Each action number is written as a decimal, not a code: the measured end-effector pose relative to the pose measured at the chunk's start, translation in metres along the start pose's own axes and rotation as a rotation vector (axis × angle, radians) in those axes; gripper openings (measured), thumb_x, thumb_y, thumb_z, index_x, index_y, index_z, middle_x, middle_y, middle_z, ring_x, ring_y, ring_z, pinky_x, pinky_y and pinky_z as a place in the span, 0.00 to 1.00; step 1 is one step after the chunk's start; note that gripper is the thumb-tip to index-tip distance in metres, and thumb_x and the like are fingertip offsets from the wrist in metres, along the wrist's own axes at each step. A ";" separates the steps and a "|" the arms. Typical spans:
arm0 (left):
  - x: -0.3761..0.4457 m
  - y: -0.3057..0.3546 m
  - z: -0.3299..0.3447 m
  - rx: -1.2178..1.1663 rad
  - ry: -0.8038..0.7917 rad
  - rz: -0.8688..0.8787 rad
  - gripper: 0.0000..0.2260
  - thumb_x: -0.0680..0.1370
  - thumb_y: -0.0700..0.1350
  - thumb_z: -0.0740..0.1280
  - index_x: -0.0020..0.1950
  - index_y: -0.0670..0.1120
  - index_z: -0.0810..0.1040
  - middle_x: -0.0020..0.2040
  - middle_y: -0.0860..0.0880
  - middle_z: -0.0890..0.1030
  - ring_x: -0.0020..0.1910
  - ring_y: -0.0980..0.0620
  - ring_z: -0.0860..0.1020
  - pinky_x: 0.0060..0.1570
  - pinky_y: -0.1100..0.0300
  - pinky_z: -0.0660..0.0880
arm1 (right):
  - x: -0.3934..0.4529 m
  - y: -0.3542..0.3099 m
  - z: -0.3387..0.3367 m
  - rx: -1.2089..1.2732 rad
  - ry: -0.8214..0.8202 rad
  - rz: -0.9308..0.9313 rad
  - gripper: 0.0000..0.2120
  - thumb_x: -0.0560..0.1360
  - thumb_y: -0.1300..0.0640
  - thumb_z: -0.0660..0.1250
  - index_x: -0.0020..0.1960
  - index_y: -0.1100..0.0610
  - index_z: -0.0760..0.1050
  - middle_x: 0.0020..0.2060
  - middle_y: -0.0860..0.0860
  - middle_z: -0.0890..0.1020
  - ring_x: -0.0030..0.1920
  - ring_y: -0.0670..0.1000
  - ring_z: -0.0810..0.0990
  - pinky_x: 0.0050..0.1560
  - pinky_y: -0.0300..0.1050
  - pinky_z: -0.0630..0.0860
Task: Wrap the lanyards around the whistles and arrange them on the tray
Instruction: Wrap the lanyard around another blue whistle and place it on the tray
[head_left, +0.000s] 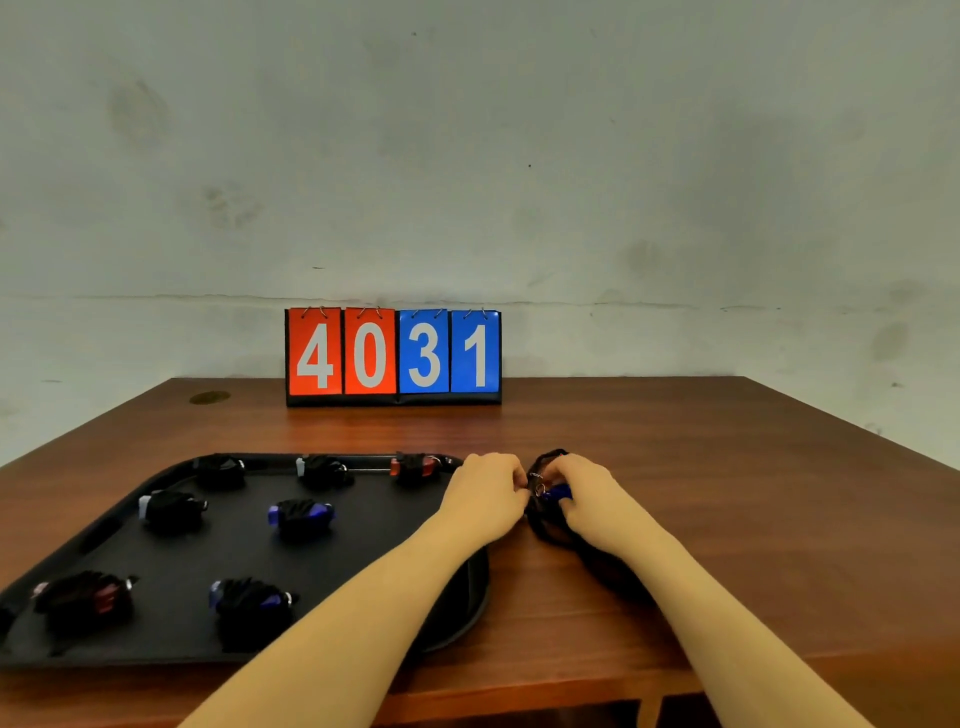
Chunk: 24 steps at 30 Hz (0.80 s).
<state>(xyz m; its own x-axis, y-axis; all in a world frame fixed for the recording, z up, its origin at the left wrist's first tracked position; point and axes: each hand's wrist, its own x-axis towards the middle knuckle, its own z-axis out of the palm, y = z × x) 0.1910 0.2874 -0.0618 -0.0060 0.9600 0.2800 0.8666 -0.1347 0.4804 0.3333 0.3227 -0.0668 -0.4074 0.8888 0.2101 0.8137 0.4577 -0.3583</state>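
Left hand: my left hand (488, 491) sits just off the tray's far right corner, fingers curled, pinching the black lanyard (546, 525) right by the small metal ring
Right hand: my right hand (582, 493) is touching distance from the left, fingers curled round the blue whistle (560, 492), holding it just above the table (727, 493)
Grip: both hands are closed tight on their piece, fingertips nearly meeting over the ring; nothing loose in either palm
Lanyard: unwrapped, it loops above my right hand and trails under my right wrist along the wood toward the near edge
Tray: the black tray (363, 530) lies on the left half of the table, my left forearm crossing its near right corner
Far row: three wrapped whistles along the tray's far rim, the red one (414, 466) nearest my left hand
Middle row: a white-ended bundle (171, 508) by the left rim, a blue one (301, 514) at centre
Near row: a red bundle (85, 597) at the near left corner, a blue bundle (249, 597) beside it
Back edge: the scoreboard (393, 356) stands at the table's far edge, reading 4031
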 end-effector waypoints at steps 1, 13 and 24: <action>0.002 0.002 0.002 0.007 -0.008 0.002 0.10 0.76 0.45 0.64 0.56 0.47 0.78 0.54 0.47 0.79 0.57 0.47 0.73 0.57 0.51 0.73 | -0.001 0.000 0.000 0.051 0.000 0.003 0.17 0.74 0.67 0.59 0.62 0.55 0.70 0.61 0.53 0.73 0.59 0.53 0.74 0.60 0.45 0.71; -0.001 0.006 -0.002 0.080 0.175 0.061 0.09 0.79 0.44 0.58 0.58 0.48 0.74 0.53 0.49 0.78 0.54 0.47 0.74 0.57 0.53 0.68 | -0.007 -0.013 -0.004 0.425 0.233 -0.164 0.16 0.74 0.64 0.65 0.58 0.51 0.69 0.51 0.44 0.76 0.52 0.40 0.74 0.49 0.24 0.68; -0.029 -0.018 -0.048 -0.193 0.213 0.118 0.14 0.76 0.44 0.65 0.61 0.50 0.72 0.52 0.54 0.77 0.48 0.59 0.75 0.54 0.60 0.75 | 0.009 -0.065 -0.009 0.646 0.356 -0.246 0.17 0.75 0.60 0.66 0.62 0.50 0.71 0.53 0.44 0.75 0.51 0.39 0.75 0.48 0.24 0.71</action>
<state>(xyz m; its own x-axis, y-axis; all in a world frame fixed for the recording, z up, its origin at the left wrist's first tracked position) 0.1518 0.2506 -0.0383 -0.0335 0.8645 0.5016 0.7570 -0.3057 0.5774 0.2801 0.3004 -0.0336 -0.2987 0.7479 0.5928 0.2693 0.6619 -0.6995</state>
